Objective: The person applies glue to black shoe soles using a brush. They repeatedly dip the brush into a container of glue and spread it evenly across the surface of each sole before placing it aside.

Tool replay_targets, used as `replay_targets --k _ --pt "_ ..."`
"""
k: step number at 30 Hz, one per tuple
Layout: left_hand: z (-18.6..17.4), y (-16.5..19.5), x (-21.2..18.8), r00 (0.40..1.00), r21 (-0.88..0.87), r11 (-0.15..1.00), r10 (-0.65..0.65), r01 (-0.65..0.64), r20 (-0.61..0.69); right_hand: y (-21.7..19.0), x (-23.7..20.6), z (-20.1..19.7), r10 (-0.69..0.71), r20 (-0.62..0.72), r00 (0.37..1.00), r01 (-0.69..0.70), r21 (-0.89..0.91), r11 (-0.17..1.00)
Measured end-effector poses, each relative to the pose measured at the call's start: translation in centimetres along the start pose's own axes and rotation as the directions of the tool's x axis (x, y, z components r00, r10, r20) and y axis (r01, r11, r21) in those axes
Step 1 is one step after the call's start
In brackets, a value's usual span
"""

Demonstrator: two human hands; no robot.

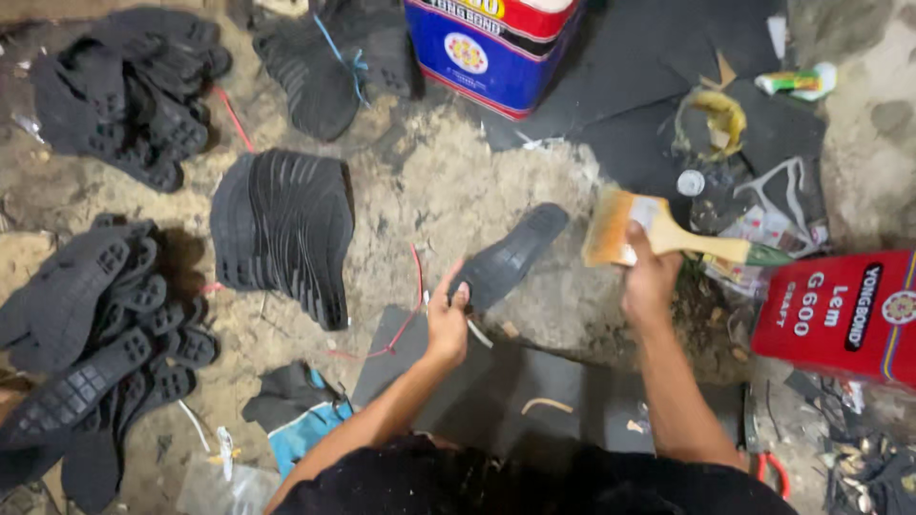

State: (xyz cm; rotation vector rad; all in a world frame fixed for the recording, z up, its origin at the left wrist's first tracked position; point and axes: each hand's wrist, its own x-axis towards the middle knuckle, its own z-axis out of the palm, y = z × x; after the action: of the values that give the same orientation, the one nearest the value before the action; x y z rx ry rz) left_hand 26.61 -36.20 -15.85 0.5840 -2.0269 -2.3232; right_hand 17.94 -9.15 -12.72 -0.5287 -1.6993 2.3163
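Left hand (447, 319) pinches a flat black rubber shoe sole (509, 256); at three o'clock, right hand (650, 278) grips a wide wooden-handled paintbrush (637, 232).

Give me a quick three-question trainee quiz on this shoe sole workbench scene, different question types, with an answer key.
1. True or false: the right hand holds a pair of scissors.
2. The left hand grips which item? A) black shoe sole B) red can C) blue tin
3. Fill in: the fanned stack of soles lies to the ___ of the left hand in the picture.

Key: 1 false, it holds a wide paintbrush. 2 A. 3 left.
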Motion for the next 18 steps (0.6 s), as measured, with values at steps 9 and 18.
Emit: replay_targets --k 9,18 --pt "-1.0 -5.3 0.6 0.984 -0.062 0.983 -0.175 0.174 -0.024 6.5 -1.8 4.7 0.227 0.450 0.863 0.210 -0.730 0.650" --pt "-0.8 -3.0 0.3 0.947 -0.182 0.932 -0.322 0.314 -0.013 3.1 5.4 4.3 0.172 0.429 0.887 0.302 -0.821 0.485"
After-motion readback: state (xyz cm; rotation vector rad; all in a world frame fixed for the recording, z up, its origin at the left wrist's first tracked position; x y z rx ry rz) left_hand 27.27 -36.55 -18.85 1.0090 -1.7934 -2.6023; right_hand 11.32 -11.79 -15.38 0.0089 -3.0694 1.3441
